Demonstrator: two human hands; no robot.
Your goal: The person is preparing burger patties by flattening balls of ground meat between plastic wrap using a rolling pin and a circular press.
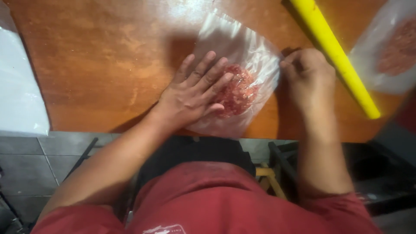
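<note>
Two clear bags (242,56) (390,47) of minced meat; one yellow rod (333,52).

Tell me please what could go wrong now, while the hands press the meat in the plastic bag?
1. The left hand lies flat on the minced meat in the clear bag; hard pressing might split the thin plastic.
2. The right hand holds only the bag's edge, so the bag may slide on the wooden table.
3. The yellow rod lies just beside the right hand; a bump could roll it toward the table's edge.
</note>
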